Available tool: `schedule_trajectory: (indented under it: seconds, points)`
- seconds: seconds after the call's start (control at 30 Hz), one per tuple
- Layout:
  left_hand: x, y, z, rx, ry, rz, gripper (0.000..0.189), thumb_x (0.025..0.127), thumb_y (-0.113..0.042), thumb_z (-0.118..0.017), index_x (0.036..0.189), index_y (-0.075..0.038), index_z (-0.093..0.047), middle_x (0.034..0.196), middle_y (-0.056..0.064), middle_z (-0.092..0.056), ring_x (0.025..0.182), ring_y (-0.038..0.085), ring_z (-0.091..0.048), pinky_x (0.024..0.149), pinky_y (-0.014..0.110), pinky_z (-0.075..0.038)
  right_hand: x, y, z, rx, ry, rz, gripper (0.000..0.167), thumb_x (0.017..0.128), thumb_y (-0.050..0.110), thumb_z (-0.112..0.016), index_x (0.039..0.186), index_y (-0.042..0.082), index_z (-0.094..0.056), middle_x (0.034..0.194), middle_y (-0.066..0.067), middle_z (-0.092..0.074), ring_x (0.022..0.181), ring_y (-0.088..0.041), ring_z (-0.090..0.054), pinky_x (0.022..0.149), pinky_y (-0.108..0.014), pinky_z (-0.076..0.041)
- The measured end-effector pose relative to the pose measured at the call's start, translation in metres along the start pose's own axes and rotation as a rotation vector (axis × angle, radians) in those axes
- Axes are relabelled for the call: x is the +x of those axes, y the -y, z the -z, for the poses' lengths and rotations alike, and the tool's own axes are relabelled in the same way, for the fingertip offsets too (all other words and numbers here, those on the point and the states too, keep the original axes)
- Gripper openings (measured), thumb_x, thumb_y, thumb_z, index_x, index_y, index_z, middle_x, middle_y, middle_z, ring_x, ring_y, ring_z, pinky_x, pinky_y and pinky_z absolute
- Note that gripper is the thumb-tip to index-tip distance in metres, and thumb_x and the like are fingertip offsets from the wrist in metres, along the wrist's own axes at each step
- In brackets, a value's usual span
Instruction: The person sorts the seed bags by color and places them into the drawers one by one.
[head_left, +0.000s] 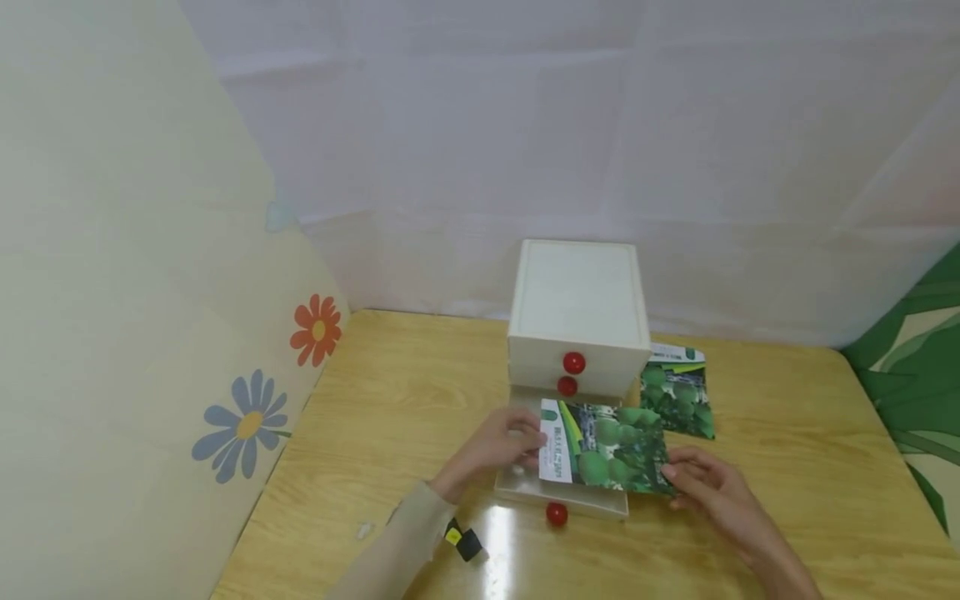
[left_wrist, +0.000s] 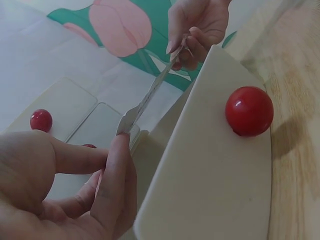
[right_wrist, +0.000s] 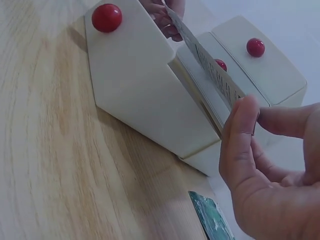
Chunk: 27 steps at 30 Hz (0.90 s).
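Observation:
Both hands hold one flat seed packet (head_left: 611,446), printed with round green fruits and a white band at its left end. My left hand (head_left: 510,437) pinches the white end between thumb and fingers; my right hand (head_left: 708,492) pinches the opposite end. The packet is held over the pulled-out bottom drawer (head_left: 525,483) of a small white drawer cabinet (head_left: 581,292). In the left wrist view the packet appears edge-on above the drawer front (left_wrist: 210,165) with its red knob (left_wrist: 249,111). The drawer's inside is mostly hidden by the packet.
A second, similar packet (head_left: 678,396) lies on the wooden table (head_left: 420,358) against the cabinet's right side. Two upper drawers are closed, with red knobs (head_left: 573,362). Beside the left sleeve lies a small black and yellow object (head_left: 467,543). White cloth hangs behind; a flowered panel stands left.

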<state>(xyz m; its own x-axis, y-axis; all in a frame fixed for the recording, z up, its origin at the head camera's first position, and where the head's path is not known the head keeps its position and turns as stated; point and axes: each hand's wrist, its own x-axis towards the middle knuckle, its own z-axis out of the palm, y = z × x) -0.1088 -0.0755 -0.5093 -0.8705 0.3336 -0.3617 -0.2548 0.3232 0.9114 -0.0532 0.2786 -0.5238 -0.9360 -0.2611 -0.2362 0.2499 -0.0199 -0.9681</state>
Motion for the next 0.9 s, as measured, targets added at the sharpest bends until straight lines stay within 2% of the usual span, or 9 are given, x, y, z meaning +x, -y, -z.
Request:
schedule_trajectory:
  seconds: [0.17,0.43,0.7,0.9]
  points:
    - [-0.004,0.0,0.005,-0.014,-0.002,0.009,0.022,0.099,-0.017,-0.074,0.12,-0.01,-0.072,0.105,0.006,-0.075,0.085,0.021,-0.075,0.076,0.034,-0.067,-0.001,0.0,-0.006,-0.04,0.048,-0.046,0.016,0.11,0.007,-0.057,0.122,0.014,-0.063,0.1,0.003,-0.072,0.088,-0.016,-0.073,0.074,-0.029,-0.066]
    - [-0.011,0.0,0.015,-0.019,-0.015,-0.005,0.021,0.1,-0.019,-0.073,0.12,-0.01,-0.072,0.107,0.007,-0.075,0.087,0.022,-0.074,0.08,0.035,-0.067,-0.002,-0.001,-0.016,-0.05,0.159,0.078,0.02,0.11,0.001,-0.053,0.127,0.008,-0.06,0.098,0.001,-0.073,0.083,-0.013,-0.071,0.068,-0.027,-0.064]
    - [-0.018,0.002,0.024,-0.044,-0.045,-0.037,0.022,0.1,-0.017,-0.073,0.12,-0.009,-0.072,0.108,0.009,-0.074,0.085,0.023,-0.074,0.078,0.035,-0.067,0.001,-0.002,-0.024,0.007,0.178,0.077,0.024,0.108,-0.001,-0.054,0.131,0.004,-0.06,0.106,0.001,-0.075,0.09,-0.011,-0.073,0.079,-0.026,-0.066]
    - [-0.02,0.008,0.029,-0.053,-0.042,-0.059,0.025,0.099,-0.018,-0.074,0.123,-0.009,-0.071,0.11,0.009,-0.074,0.087,0.023,-0.074,0.08,0.035,-0.067,0.003,-0.003,-0.029,-0.008,0.176,0.085,0.024,0.108,0.0,-0.056,0.131,0.005,-0.061,0.101,0.001,-0.074,0.085,-0.011,-0.072,0.072,-0.025,-0.065]
